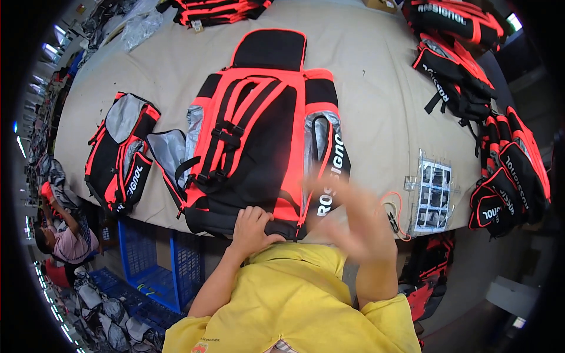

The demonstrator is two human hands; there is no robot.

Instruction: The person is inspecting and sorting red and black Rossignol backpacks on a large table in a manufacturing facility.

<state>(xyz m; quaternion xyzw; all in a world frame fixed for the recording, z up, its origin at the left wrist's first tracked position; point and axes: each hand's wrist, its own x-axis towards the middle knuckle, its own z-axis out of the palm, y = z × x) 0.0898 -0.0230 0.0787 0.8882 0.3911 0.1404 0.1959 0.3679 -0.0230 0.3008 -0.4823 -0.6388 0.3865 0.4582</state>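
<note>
Both hands at the backpack's [253, 135] near end, its long axis running away: left hand [252, 226] clamped on the bottom edge, right hand [353, 217] open, blurred, beside it.

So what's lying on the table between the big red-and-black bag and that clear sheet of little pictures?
In the head view, bare table, the blurred right hand and a small orange-corded tag.
</note>
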